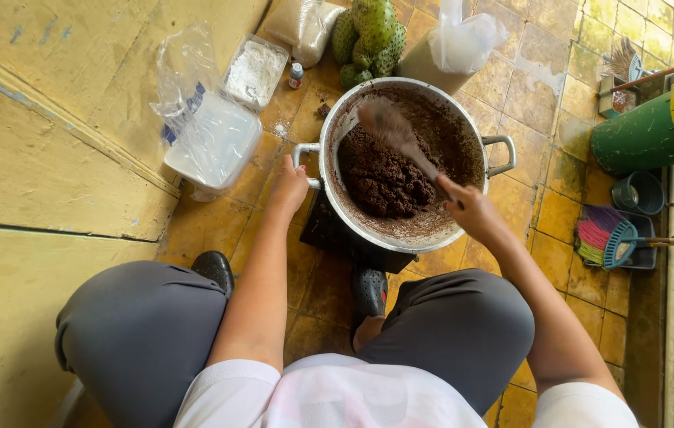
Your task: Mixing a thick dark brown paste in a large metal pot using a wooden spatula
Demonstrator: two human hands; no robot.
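Yellow tiled floor [567,214]: stirring step, I judge; left hand [289,186] clamped on pot [412,230] handle, right hand [467,208] closed around spoon [396,135] in brown mix [384,178]; next calls for steady pot

head cam | worn | faces straight down | close above pot [408,162]

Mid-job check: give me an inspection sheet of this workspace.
Surface: worn yellow tiled floor.
Job's things: round metal pot on a dark stand, dark brown crumbly mass, wooden spoon.
Clutter: clear plastic tubs of white powder, green spiky fruit, small bottle.
Grippers: left hand on pot handle; right hand grips spoon.
Cables: nothing seen.
Surroundings: green bin, brush and dustpan, yellow wall.
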